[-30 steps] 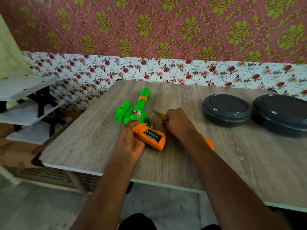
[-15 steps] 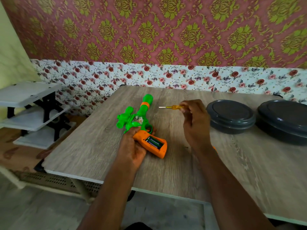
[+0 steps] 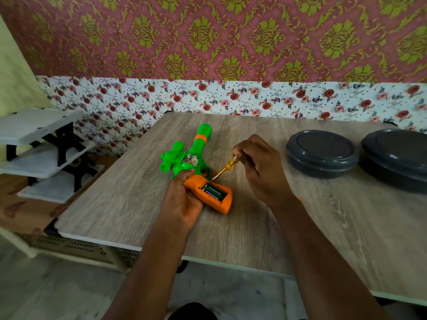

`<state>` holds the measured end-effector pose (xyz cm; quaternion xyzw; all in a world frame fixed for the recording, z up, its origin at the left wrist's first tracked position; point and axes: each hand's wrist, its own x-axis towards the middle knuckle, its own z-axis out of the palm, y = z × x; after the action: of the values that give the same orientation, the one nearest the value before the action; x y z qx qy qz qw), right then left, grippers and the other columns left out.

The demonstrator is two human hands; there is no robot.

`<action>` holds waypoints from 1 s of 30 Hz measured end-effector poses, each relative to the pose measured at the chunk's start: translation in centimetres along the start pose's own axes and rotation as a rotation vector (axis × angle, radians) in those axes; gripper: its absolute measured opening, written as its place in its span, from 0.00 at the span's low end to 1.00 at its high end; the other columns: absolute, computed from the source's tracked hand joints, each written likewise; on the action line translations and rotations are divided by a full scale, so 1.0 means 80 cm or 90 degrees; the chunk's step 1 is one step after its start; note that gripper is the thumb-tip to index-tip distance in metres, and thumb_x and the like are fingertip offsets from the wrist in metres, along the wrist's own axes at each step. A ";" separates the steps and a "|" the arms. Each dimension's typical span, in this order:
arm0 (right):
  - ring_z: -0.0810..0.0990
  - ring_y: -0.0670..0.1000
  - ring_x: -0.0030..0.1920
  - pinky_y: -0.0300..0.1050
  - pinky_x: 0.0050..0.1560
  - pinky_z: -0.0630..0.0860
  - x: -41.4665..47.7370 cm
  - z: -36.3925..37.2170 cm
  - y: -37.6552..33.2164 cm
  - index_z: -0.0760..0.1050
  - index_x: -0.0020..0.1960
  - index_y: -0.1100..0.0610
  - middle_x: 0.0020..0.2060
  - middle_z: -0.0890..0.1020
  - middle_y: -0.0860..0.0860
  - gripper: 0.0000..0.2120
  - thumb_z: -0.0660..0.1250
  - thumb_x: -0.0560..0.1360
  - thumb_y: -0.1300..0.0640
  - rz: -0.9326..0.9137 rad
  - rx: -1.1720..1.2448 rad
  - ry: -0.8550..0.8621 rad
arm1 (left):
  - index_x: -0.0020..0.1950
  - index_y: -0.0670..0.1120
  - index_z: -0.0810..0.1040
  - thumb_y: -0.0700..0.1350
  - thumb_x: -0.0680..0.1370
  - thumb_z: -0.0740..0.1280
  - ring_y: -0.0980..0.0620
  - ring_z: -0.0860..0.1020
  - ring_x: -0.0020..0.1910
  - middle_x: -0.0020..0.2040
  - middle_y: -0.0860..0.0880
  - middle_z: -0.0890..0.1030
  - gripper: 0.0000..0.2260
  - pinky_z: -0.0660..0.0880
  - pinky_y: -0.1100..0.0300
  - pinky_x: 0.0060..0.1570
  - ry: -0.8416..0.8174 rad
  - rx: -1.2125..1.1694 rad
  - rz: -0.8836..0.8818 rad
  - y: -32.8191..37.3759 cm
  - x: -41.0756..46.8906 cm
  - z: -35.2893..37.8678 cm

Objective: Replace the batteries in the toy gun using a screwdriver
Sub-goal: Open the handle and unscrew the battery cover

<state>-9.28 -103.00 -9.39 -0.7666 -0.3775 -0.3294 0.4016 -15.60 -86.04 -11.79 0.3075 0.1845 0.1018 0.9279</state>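
Has tipped the screwdriver (image 3: 227, 167) down from level, tip now at the open orange grip of the toy gun (image 3: 200, 142), mid frame. Pinches the yellow handle with right hand (image 3: 261, 167); holds the grip in curled left hand (image 3: 182, 202). Likely light, hard, slippery; best held at the grip. Says "Panasonic" on the batteries (image 3: 213, 191).

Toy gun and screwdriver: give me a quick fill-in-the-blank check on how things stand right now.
1. The left hand holds the toy gun by its ____ grip.
2. The right hand holds the screwdriver, with its tip at the rim of the gun's open ____ compartment.
3. The batteries visible inside number ____.
Missing words: orange; battery; two.
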 end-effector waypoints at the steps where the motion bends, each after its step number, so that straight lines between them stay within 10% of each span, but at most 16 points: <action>1: 0.75 0.55 0.36 0.54 0.36 0.72 0.001 0.000 -0.001 0.80 0.49 0.66 0.40 0.76 0.59 0.08 0.64 0.81 0.64 -0.003 -0.002 0.000 | 0.74 0.40 0.72 0.38 0.81 0.62 0.41 0.82 0.54 0.60 0.37 0.81 0.20 0.73 0.36 0.67 0.001 0.001 -0.003 0.000 0.001 -0.001; 7: 0.75 0.44 0.38 0.32 0.40 0.70 0.003 0.000 -0.013 0.78 0.54 0.63 0.42 0.79 0.49 0.08 0.69 0.81 0.57 0.036 0.043 0.036 | 0.74 0.39 0.71 0.37 0.81 0.62 0.40 0.81 0.53 0.60 0.36 0.79 0.20 0.71 0.36 0.70 0.000 -0.002 0.002 0.001 -0.002 0.002; 20: 0.85 0.51 0.38 0.55 0.39 0.83 0.002 0.010 -0.034 0.78 0.55 0.60 0.41 0.82 0.51 0.13 0.74 0.77 0.53 0.135 0.173 0.098 | 0.72 0.40 0.72 0.36 0.82 0.62 0.39 0.80 0.60 0.65 0.34 0.80 0.18 0.71 0.35 0.69 0.008 -0.027 -0.009 0.002 -0.005 0.003; 30: 0.86 0.54 0.36 0.54 0.42 0.85 -0.007 0.009 -0.044 0.73 0.61 0.54 0.41 0.85 0.57 0.13 0.70 0.79 0.64 0.236 0.299 0.004 | 0.72 0.42 0.72 0.37 0.82 0.62 0.40 0.82 0.54 0.68 0.36 0.79 0.18 0.76 0.37 0.63 0.006 -0.026 -0.011 0.004 -0.005 0.003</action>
<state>-12.39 -101.22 -8.89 -0.7072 -0.2959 -0.1566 0.6227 -15.92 -86.01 -11.31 0.2863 0.1892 0.0990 0.9340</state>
